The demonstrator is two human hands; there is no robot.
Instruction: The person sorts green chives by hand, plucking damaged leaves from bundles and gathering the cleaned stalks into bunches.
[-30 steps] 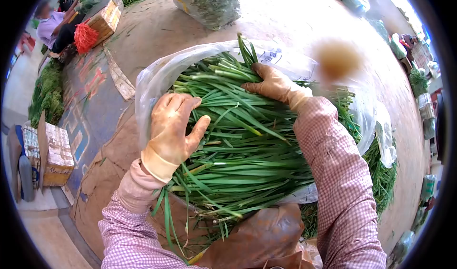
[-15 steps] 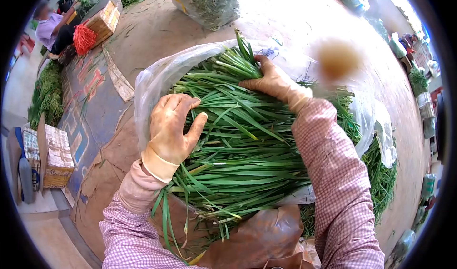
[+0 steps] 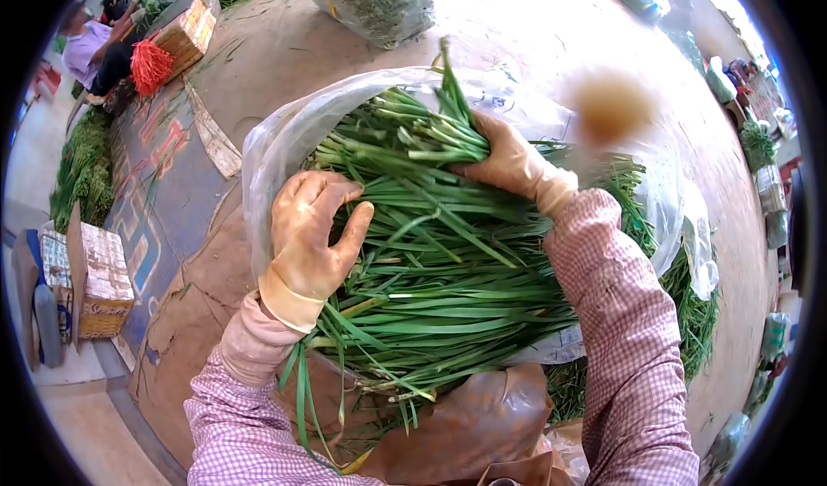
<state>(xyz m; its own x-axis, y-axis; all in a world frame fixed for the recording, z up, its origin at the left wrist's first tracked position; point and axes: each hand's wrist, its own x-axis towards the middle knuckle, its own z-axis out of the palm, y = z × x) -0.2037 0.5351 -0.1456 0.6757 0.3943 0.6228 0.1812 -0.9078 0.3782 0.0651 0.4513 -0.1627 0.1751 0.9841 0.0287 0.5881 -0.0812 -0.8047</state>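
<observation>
A large heap of long green leafy stalks (image 3: 448,314) lies on a clear plastic bag (image 3: 280,146), whose rim stands up around the far and left sides. My right hand (image 3: 510,160), in a tan glove, is closed round a bunch of stalks (image 3: 422,129) at the far side of the heap; the pale ends point left. My left hand (image 3: 312,223), gloved too, rests at the heap's left edge with thumb and fingers apart. A brown apron (image 3: 465,426) shows below the heap.
A filled plastic bag (image 3: 375,4) stands at the far side. A person (image 3: 90,47) sits at the upper left beside a woven box (image 3: 188,38) and red strings (image 3: 152,66). Another box (image 3: 105,279) stands at the left. More greens (image 3: 693,322) lie at the right.
My right hand has moved slightly right, and the bunch in it has lifted and shifted right over the heap. My left hand has barely moved.
</observation>
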